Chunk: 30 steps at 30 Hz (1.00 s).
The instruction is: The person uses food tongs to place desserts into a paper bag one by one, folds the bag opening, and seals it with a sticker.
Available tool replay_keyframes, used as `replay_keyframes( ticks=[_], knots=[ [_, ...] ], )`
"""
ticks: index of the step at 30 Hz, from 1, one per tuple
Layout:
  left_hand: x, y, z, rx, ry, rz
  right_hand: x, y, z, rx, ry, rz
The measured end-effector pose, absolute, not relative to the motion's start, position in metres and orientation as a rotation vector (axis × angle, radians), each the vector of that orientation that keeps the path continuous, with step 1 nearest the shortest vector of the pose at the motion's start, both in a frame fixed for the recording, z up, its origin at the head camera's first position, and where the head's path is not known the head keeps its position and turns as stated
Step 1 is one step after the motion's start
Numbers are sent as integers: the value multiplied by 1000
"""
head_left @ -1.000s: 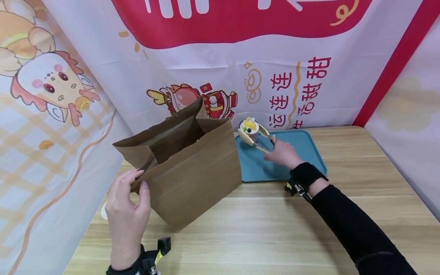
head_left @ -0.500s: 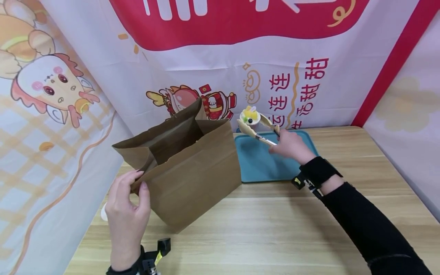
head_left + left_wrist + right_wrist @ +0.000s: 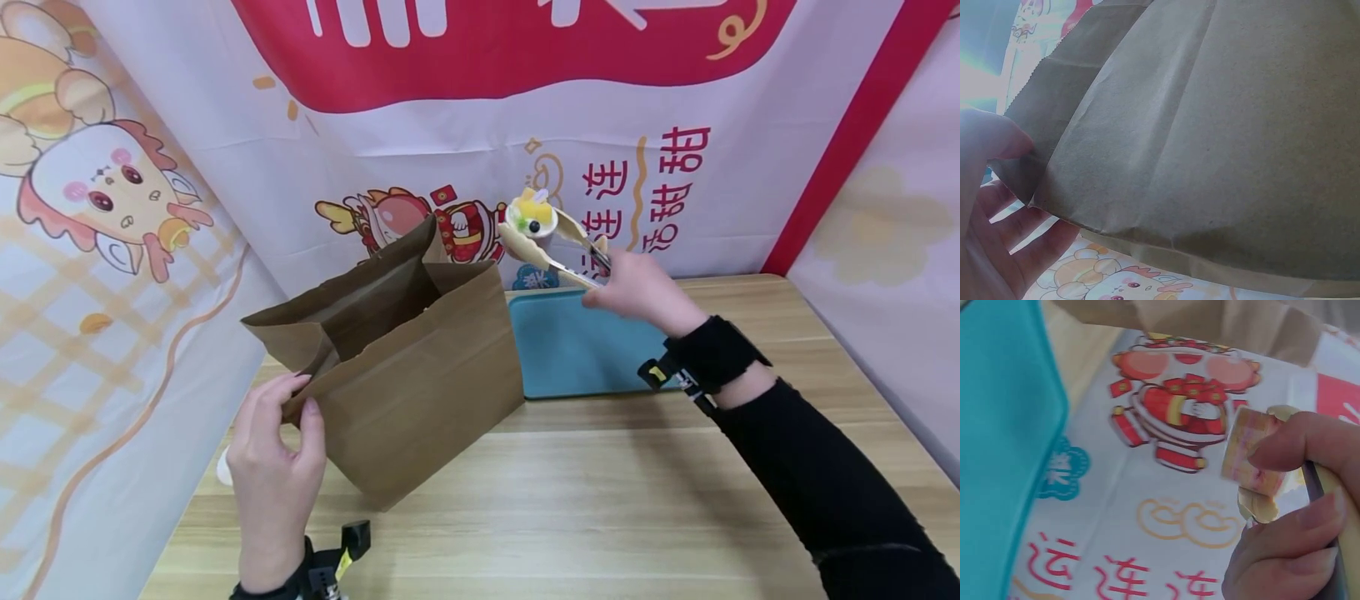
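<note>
My left hand [image 3: 275,471] pinches the near left corner of a brown paper bag [image 3: 420,392], thumb on the outer face. The bag stands upright with its mouth wide. In the left wrist view, the thumb presses on the bag's jagged-edged rim [image 3: 1054,94]. My right hand [image 3: 648,287] grips a pair of tongs [image 3: 551,258] with pale, broad tips. Between those tips sits a small dessert cup [image 3: 531,218] topped with yellow fruit and a dark berry, raised above the tray at the bag's right. Its pink layered side [image 3: 1250,453] shows in the right wrist view.
A blue tray [image 3: 577,350] lies on the wooden table [image 3: 600,500] right of the bag, partly overlapped by the right hand. Printed cloth walls [image 3: 465,142] stand behind and at both sides. A small white object [image 3: 224,467] shows beside the left hand.
My right hand has raised the tongs and dessert cup from close over the tray, up and slightly left. The left hand and bag have hardly moved.
</note>
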<state>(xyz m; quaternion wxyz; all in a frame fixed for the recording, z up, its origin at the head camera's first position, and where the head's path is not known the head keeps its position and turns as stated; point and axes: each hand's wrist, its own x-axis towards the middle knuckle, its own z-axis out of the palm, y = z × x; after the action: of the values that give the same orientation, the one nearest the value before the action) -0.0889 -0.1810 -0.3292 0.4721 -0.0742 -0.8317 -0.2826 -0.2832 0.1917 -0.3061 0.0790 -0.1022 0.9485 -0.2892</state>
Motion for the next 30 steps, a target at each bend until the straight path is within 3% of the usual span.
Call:
replay_keyframes(
  ticks=[11, 30],
  knots=[
    [-89, -180, -330, -168, -2029, -689, -270, 183, -265, -431, 2871, -798],
    [-87, -177, -327, -165, -2044, -681, -237, 157, -230, -581, 2906, -802]
  ],
)
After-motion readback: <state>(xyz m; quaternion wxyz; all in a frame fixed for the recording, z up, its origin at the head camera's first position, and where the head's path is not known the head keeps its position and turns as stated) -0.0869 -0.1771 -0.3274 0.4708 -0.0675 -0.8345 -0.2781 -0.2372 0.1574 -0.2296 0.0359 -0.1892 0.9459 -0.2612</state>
